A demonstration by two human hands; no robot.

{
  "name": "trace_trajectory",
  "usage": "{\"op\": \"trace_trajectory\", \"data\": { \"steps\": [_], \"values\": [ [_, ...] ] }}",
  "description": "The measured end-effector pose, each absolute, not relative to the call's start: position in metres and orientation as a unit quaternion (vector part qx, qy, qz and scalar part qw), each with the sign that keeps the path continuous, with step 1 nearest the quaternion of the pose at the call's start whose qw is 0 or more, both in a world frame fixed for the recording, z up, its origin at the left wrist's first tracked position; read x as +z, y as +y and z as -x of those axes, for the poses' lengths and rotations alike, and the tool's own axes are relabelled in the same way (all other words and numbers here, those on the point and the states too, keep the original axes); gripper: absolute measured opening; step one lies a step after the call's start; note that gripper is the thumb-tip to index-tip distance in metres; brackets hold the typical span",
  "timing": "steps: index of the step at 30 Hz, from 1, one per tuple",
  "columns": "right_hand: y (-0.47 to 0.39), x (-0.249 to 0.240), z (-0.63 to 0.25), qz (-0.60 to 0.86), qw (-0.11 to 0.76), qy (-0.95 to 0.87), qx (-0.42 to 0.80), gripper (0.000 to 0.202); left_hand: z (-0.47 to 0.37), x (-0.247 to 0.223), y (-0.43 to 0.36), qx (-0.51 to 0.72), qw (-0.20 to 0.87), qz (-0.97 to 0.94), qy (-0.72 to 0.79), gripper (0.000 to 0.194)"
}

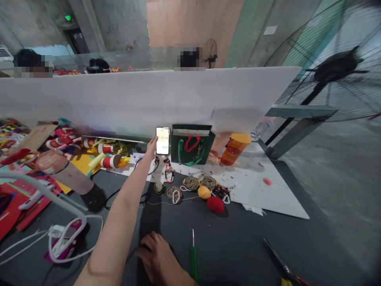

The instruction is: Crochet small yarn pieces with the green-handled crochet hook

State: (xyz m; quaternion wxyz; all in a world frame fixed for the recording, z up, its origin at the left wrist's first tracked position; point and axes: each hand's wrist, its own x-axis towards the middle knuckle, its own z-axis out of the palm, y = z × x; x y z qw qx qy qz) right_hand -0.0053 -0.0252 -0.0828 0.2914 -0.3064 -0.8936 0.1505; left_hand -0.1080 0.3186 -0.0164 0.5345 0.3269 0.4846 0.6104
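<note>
My left hand (152,147) is stretched far forward, its fingers closed on the left edge of a phone (162,141). The phone stands upright with a lit timer on its screen, beside a dark green gift bag (192,149). Close to me, my right hand (157,254) rests on the dark table with its fingers curled and nothing visible in them. A crochet hook (194,258) with a green handle lies just right of it. Beyond are coils of brown cord (191,183), a yellow yarn ball (204,193), a red yarn ball (216,205) and a white bead string (176,196).
An orange cup (235,149) stands right of the bag. Scissors (281,262) lie at the front right. To the left are a tumbler (68,174), a white cable (56,254) and colourful crafts (108,161). A white partition (133,103) borders the back; a large fan (336,71) stands right.
</note>
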Motion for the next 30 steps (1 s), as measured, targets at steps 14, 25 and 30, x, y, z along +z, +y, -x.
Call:
{"op": "trace_trajectory", "data": {
  "steps": [14, 25, 30],
  "values": [
    [-0.024, -0.076, 0.000, 0.296, 0.225, -0.910, 0.184, 0.022, 0.106, -0.016, 0.264, 0.695, 0.382, -0.319, 0.519, 0.034],
    [-0.022, -0.081, 0.001, 0.285, 0.219, -0.924, 0.134, 0.022, 0.093, -0.018, 0.217, 0.692, 0.411, -0.278, 0.524, 0.033],
    [-0.021, -0.090, 0.000, 0.272, 0.312, -0.901, 0.129, 0.028, 0.091, -0.009, 0.183, 0.691, 0.435, -0.284, 0.503, 0.028]
  ]
}}
